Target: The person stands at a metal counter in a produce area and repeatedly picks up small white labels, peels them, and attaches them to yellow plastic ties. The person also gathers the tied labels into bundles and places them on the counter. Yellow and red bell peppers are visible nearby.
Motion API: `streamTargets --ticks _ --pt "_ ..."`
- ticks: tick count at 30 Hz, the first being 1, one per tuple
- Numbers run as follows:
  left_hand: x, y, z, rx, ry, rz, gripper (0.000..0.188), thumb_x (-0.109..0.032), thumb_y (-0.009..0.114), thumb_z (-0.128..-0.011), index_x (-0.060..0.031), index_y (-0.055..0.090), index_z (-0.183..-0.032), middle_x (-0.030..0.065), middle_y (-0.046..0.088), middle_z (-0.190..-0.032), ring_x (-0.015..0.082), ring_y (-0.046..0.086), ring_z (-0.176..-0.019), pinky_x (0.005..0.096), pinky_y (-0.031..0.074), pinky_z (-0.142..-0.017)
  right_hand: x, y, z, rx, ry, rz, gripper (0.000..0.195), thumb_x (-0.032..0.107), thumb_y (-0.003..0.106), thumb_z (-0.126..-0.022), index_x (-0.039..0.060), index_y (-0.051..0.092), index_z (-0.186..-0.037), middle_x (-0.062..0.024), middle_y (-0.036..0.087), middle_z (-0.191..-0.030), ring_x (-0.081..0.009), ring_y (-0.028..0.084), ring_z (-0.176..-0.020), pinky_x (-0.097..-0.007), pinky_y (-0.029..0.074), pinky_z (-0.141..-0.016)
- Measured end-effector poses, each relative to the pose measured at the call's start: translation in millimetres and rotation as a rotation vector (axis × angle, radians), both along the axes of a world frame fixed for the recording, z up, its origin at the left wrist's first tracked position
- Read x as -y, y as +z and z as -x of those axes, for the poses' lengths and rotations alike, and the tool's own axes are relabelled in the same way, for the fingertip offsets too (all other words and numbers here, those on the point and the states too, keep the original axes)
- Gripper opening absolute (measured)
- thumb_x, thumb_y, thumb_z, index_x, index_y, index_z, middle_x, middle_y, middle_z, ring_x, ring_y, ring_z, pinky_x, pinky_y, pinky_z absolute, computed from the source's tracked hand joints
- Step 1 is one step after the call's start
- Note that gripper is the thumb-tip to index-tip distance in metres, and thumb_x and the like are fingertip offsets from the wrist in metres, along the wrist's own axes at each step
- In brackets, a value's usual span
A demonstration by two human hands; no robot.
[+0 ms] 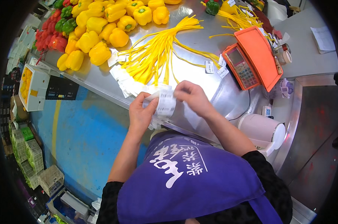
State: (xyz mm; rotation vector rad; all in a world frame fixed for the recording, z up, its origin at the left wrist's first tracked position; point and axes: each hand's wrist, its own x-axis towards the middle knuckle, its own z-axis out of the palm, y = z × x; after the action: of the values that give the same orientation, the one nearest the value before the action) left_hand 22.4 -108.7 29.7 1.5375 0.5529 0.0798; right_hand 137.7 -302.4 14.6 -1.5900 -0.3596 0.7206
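Note:
My left hand (142, 112) pinches a strip of white barcode labels (166, 102) between thumb and fingers, above the table's near edge. At the strip's right edge is my right hand (192, 96), its thumb and fingertips drawn together. Whether a label sits between those fingertips cannot be made out. Just beyond my hands, a bundle of yellow flat ties (157, 58) lies fanned on the metal table (191, 117). White tags (127, 81) are gathered at its near end. Several ties stretch right, ending in printed tags (209, 67).
Yellow bell peppers (96, 25) are heaped at the back left, beside red peppers (50, 33) and green peppers (69, 25). An orange scale (251, 60) stands to the right, with a pale kettle (258, 130) nearer me. More yellow ties (239, 16) lie behind the scale.

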Motion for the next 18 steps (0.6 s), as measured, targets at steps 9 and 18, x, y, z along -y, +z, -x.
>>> streamTargets --ticks 9,18 --pt "-26 -14 18 0.068 0.065 0.018 0.007 -0.006 0.069 -0.095 -0.0044 0.062 -0.093 -0.0021 0.062 -0.076 0.0047 0.054 -0.064 0.0227 0.044 -0.057 34 -11 -88 0.477 0.287 0.537 0.015 0.017 0.056 -0.093 0.0045 0.063 -0.099 -0.0179 0.069 -0.095 -0.037 0.065 -0.092 -0.0426 0.051 -0.083" --pt "-19 -14 26 0.057 0.054 0.035 0.006 -0.006 0.068 -0.095 -0.0049 0.062 -0.092 -0.0032 0.061 -0.075 0.0039 0.054 -0.064 0.022 0.043 -0.057 17 -28 -86 0.452 0.415 0.679 0.021 0.019 0.055 -0.093 0.0063 0.068 -0.103 -0.0178 0.072 -0.101 -0.0379 0.067 -0.099 -0.0447 0.052 -0.088"
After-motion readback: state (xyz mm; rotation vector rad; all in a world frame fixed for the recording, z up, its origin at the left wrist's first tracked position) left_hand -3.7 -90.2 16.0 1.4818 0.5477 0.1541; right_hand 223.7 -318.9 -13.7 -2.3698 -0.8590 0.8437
